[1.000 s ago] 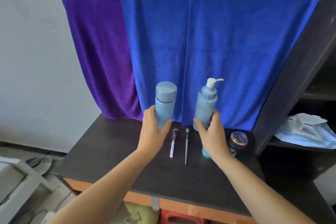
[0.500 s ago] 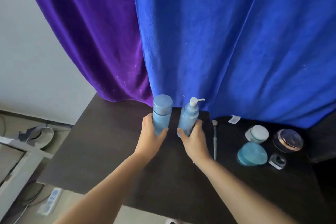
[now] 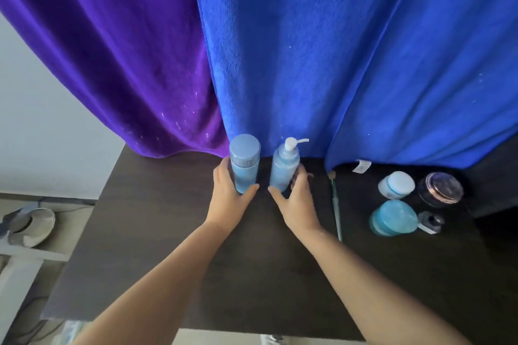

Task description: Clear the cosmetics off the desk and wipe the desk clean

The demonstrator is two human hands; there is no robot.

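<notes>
My left hand is wrapped around a light blue capped bottle, which stands upright at the back of the dark desk. Beside it, my right hand grips a blue pump bottle with a white pump head. To the right of my right hand, a thin makeup brush lies on the desk. Farther right sit a white-lidded jar, a turquoise jar, a dark round compact and a small dark-topped item.
A purple towel and a blue towel hang behind the desk, their hems touching its back edge. A white tag shows under the blue towel. On the floor at the left lies a grey slipper.
The bottles have come down and back from being held up, toward the towels. My view has moved closer and tilted down, bringing the jars at the right into sight.
</notes>
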